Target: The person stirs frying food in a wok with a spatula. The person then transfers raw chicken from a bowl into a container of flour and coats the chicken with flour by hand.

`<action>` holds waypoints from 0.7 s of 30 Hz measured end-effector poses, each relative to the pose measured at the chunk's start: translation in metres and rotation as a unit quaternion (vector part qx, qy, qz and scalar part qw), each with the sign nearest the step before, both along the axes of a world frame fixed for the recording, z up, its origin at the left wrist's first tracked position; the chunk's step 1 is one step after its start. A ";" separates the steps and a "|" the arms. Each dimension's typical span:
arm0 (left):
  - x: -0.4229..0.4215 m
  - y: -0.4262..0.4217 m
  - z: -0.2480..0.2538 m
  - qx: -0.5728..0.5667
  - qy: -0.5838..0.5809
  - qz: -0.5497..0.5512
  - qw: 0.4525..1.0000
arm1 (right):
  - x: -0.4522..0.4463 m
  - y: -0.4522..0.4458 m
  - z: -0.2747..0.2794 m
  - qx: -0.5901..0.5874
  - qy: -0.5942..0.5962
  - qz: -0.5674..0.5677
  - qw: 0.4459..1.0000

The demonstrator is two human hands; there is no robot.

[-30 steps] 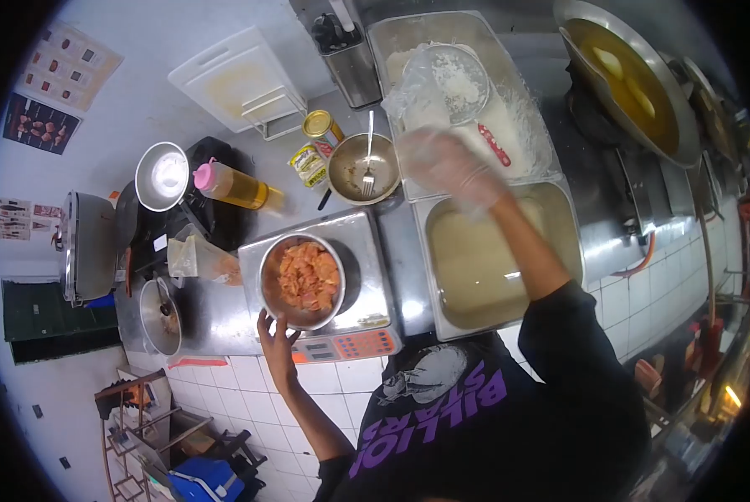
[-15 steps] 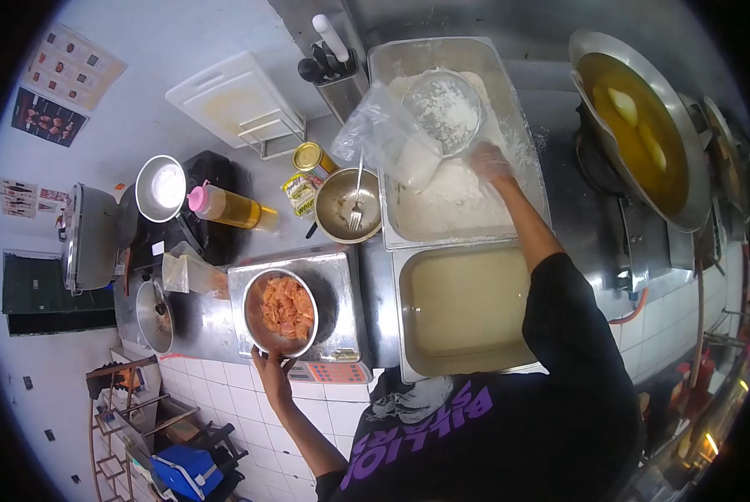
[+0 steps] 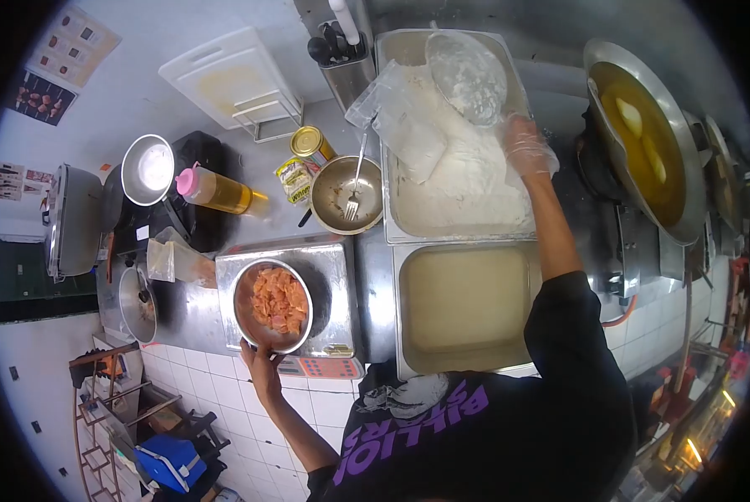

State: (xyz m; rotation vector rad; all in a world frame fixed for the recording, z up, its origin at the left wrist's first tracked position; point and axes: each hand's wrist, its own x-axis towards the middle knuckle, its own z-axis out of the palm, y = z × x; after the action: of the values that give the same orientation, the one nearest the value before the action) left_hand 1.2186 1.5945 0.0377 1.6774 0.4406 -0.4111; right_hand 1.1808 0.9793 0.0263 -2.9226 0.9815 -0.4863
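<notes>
My left hand [image 3: 263, 368] grips the near rim of a metal bowl [image 3: 239, 311], its fingers partly hidden beneath it. Pieces of raw marinated meat [image 3: 280, 299] lie in the bowl, which sits on a digital scale [image 3: 331, 276]. In a clear plastic glove, my right hand [image 3: 529, 149] is closed at the edge of a round, flour-dusted strainer [image 3: 469, 75]. The strainer is tilted over a deep metal tray [image 3: 442, 238] of white flour [image 3: 475, 180]. A clear plastic bag [image 3: 410, 138] lies on the flour at the left.
A second tray [image 3: 398, 335] holds pale liquid [image 3: 467, 301]. At right, a large wok [image 3: 691, 209] contains oil and pale pieces. A steel bowl [image 3: 321, 213] with a fork [image 3: 355, 188], an oil bottle [image 3: 216, 191] and a can [image 3: 310, 144] stand left of the flour tray.
My right hand has moved up and right, and the strainer has gone from lying level with flour in it to tilted. My left hand stays at the meat bowl. The view has shifted slightly.
</notes>
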 end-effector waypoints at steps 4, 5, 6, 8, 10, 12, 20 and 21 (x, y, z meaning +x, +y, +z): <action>0.000 0.004 -0.002 0.000 0.007 -0.009 1.000 | -0.004 -0.029 -0.008 -0.059 -0.100 0.021 0.993; -0.001 0.002 0.000 0.000 0.010 0.000 1.000 | -0.004 -0.031 0.007 -0.081 -0.127 0.052 0.987; -0.001 0.000 0.001 0.002 0.014 0.010 1.000 | -0.003 -0.033 0.023 -0.105 -0.152 0.083 0.979; -0.003 0.000 -0.001 -0.001 0.013 0.023 1.000 | 0.006 -0.059 0.046 -0.085 0.022 0.175 0.981; -0.003 0.001 -0.003 -0.003 0.012 0.035 0.999 | 0.024 -0.094 0.021 -0.027 -0.007 0.119 0.992; -0.002 0.004 -0.007 -0.013 0.020 0.041 0.999 | 0.042 -0.135 -0.018 0.032 -0.037 0.063 0.997; -0.006 0.004 -0.007 -0.014 0.022 0.043 0.999 | 0.083 -0.135 -0.019 0.019 0.052 0.099 0.994; -0.006 0.003 -0.007 -0.014 0.023 0.054 0.998 | 0.096 -0.164 -0.032 0.023 0.055 0.099 0.993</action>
State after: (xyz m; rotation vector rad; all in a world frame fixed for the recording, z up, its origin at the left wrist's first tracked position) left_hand 1.2125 1.5975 0.0303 1.6112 0.5535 -0.3750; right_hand 1.2769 0.8155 -0.0060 -2.9893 0.6891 -0.2926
